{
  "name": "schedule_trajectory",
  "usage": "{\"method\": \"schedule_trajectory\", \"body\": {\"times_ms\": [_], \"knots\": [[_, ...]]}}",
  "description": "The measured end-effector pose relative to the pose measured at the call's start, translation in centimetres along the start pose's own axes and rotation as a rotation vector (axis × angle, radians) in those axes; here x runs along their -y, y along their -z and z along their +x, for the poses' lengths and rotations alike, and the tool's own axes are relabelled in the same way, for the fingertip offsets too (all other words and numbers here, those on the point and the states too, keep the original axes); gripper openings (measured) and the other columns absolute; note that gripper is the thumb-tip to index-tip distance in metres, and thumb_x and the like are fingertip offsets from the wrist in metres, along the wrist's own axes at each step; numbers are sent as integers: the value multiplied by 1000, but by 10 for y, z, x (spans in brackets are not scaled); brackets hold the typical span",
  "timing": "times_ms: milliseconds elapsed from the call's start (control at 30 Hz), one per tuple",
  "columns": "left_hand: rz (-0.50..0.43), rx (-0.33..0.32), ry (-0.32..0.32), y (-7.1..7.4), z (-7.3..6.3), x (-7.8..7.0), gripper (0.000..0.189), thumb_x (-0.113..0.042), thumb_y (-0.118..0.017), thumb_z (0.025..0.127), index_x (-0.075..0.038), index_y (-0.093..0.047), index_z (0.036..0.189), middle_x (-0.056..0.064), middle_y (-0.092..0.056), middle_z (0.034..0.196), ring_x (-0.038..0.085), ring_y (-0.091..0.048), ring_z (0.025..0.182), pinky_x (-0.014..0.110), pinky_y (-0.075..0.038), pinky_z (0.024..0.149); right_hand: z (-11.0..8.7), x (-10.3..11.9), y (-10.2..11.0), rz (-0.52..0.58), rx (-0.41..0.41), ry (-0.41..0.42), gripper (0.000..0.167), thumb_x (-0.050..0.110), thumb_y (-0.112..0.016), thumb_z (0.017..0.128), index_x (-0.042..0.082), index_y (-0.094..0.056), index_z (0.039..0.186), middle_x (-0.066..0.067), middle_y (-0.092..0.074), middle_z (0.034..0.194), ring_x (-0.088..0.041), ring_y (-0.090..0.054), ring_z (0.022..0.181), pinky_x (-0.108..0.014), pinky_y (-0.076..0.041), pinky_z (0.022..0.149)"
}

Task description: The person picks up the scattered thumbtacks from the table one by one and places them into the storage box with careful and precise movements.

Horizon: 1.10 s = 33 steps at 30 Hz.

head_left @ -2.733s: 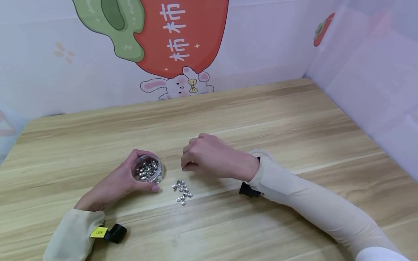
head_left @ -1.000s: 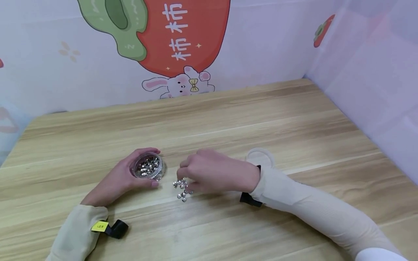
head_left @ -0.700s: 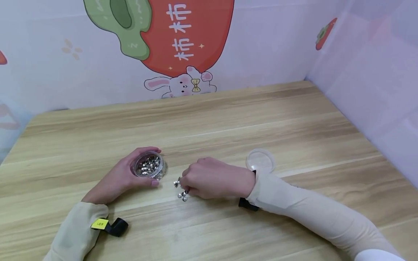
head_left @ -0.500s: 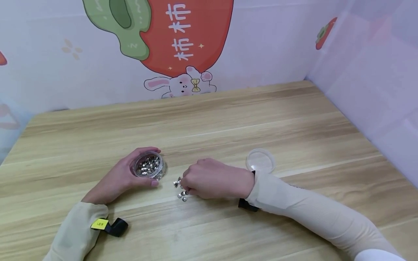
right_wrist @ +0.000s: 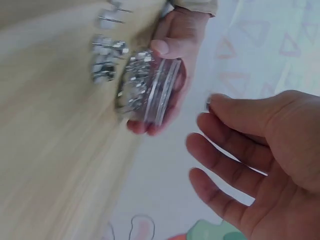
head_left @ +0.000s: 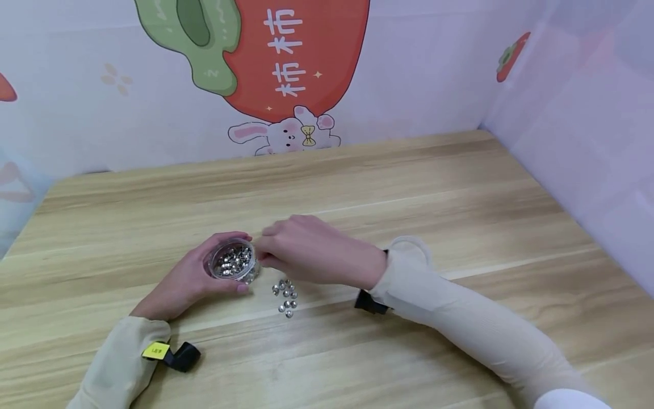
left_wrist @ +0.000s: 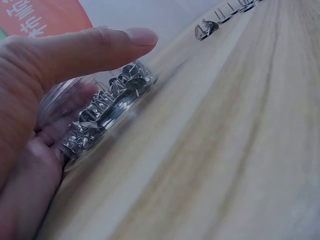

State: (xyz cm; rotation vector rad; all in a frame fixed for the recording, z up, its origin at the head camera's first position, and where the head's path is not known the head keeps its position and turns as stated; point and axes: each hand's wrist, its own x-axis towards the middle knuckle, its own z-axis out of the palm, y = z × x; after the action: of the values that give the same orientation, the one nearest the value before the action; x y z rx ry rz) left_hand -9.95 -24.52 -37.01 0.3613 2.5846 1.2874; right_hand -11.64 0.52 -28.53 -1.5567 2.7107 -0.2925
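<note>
My left hand [head_left: 191, 281] grips a clear round jar [right_wrist: 161, 95] from its left side, thumb in front and fingers behind. Silver thumbtacks [head_left: 234, 261] lie heaped inside the jar, which has no lid on. Close to the jar's right rim is my right hand [head_left: 311, 250]. Between its thumb and index finger it pinches a thumbtack [right_wrist: 208, 103], mostly hidden by the fingertips; the other fingers are loosely bent. A small group of loose thumbtacks [head_left: 287, 294] sits on the table in front of the right hand, several with points up in the left wrist view.
A clear round lid [head_left: 411, 243] lies on the wooden table [head_left: 357, 187], partly covered by the right sleeve. Behind the table hangs a printed cloth [head_left: 419, 68] with a red fruit and a rabbit. Each wrist wears a black strap mount [head_left: 185, 357].
My right hand has gone from the loose thumbtacks up and left to the jar, with a thumbtack pinched. More of the loose group shows now. The left hand keeps holding the jar in place.
</note>
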Motion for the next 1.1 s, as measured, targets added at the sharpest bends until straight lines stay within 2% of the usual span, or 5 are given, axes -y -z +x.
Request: {"method": "schedule_trajectory", "body": {"times_ms": [367, 500, 667, 867, 1100], "knots": [[-6, 9, 33, 1, -1, 0, 71, -37, -84, 74, -42, -44, 133, -9, -58, 124, 17, -57, 110, 23, -44, 91, 36, 5, -2, -24, -91, 24, 16, 24, -55, 100, 19, -70, 102, 9, -66, 91, -5, -59, 79, -19, -46, 71], [26, 8, 17, 1, 1, -1, 75, -40, -84, 73, -46, -42, 134, -15, -56, 128, 12, -54, 115, 30, -40, 99, 36, 3, -4, -22, -108, 13, 22, 31, -58, 98, 21, -67, 115, 7, -68, 108, -6, -62, 96, -23, -47, 84], [-27, 12, 11, 2, 2, -1, 77, -38, -85, 73, -46, -41, 136, -20, -51, 137, 6, -46, 128, 43, -30, 109, 37, 0, -7, -85, -99, 14, 80, 55, -64, 87, 25, -29, 153, 0, -32, 158, -16, -33, 144, -39, -28, 117], [-49, 10, -5, 2, 4, 1, 78, -35, -83, 76, -45, -39, 139, -18, -48, 141, 10, -42, 133, 45, -29, 110, 32, -1, -9, -103, -85, 28, 92, 61, -63, 85, 25, -18, 156, 0, -21, 163, -17, -22, 149, -44, -20, 120], [-10, -2, -1, 0, 2, 1, 84, -36, -87, 70, -43, -40, 140, -16, -52, 137, 14, -47, 128, 49, -33, 107, 3, -14, -14, -77, -1, -46, 91, 64, -60, 85, 25, -18, 156, 2, -25, 162, -17, -22, 149, -44, -16, 122]]}}
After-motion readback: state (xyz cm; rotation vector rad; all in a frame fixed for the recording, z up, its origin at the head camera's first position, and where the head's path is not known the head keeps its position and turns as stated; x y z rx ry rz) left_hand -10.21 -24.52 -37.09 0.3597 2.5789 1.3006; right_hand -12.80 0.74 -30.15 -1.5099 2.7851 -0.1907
